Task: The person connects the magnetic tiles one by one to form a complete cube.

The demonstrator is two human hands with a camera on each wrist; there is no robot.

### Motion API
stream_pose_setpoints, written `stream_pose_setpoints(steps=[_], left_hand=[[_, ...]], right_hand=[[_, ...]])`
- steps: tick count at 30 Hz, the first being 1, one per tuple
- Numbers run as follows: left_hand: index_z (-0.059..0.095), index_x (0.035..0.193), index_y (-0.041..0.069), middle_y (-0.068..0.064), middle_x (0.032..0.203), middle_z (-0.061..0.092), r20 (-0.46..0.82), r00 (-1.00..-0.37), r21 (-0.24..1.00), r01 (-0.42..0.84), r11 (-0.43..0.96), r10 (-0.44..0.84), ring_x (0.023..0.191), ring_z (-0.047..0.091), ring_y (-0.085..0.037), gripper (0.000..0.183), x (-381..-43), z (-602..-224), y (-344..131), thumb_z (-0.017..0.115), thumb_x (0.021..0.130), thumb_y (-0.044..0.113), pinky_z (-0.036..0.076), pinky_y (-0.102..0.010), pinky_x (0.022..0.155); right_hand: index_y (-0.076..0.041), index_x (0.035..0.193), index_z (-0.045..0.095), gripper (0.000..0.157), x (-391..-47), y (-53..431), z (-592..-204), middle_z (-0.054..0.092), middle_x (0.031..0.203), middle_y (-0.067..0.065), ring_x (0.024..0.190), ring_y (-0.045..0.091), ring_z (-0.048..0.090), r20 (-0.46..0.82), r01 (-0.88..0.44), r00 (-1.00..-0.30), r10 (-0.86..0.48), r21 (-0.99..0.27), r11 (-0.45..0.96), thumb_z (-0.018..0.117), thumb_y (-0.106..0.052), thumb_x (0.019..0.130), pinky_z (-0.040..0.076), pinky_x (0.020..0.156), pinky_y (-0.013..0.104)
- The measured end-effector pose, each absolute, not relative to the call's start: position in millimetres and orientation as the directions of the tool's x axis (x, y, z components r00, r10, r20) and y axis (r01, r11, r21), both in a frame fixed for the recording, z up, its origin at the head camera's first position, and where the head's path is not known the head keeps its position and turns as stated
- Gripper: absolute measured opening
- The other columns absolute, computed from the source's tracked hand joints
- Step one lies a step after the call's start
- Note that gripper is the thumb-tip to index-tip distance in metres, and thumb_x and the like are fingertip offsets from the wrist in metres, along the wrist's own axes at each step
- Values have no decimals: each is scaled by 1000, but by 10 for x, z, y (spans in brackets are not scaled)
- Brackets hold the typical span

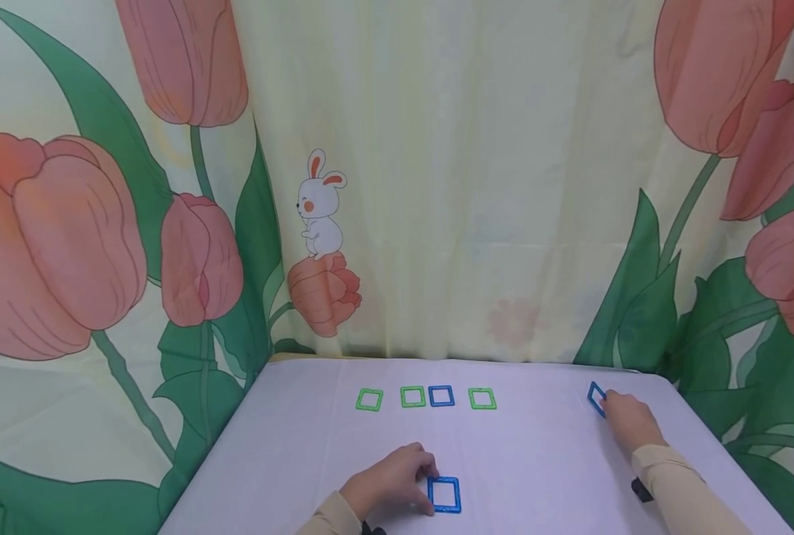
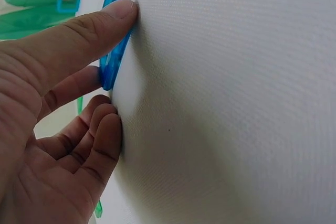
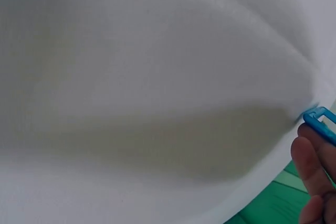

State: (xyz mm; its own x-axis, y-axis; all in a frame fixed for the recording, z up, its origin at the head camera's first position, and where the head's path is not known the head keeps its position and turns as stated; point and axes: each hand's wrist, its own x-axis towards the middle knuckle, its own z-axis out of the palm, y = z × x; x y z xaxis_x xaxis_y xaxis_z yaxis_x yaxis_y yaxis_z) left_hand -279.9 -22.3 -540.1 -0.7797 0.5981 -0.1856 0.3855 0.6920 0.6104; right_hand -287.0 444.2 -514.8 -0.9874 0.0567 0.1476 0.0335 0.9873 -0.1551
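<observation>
Near on the tabletop [image 1: 269, 461], I have the left hand [image 1: 394, 477] pinching a blue square [image 1: 457, 495]; farther right, the right hand [image 1: 630, 420] pinches a tilted square [image 1: 596, 408]. Slightly beyond, leftward, I see three green squares [image 1: 413, 388] and a far blue square [image 1: 441, 387] in a row.

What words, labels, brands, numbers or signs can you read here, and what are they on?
None: I can read no text in any view.
The blue square in the left hand and the other held square in the right hand show no legible marks.
The curtain shows only pictures, such as tulips and a rabbit.
</observation>
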Motion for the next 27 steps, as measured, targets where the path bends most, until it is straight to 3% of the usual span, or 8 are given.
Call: stream_pose_setpoints(steps=[10,18,27], left_hand=[[72,101,25,13,93,53,-174,-776,607,400,686,607,84,49,-2,35,-2798,-5404,-237,94,74,23,48,-23,82],[72,101,24,14,93,53,-154,-760,605,433,668,632,84,50,-1,35,-2824,-5389,-257,94,74,27,48,-21,83],[71,100,23,13,92,54,-181,-766,631,390,670,617,83,51,-2,34,-2822,-5395,-238,94,74,24,48,-23,82]], right_hand=[[6,89,63,19,-2929,4355,-5171,62,70,8,63,21,55,143,30,-988,64,-231,973,60,-8,101,51,61,40],[4,90,66,15,-2985,4335,-5144,62,76,6,72,23,53,23,99,-993,112,-321,942,66,-9,96,49,68,42],[-1,86,64,12,-2940,4280,-5127,60,76,5,74,23,51,-1,97,-995,104,-353,931,73,-8,92,46,67,39]])
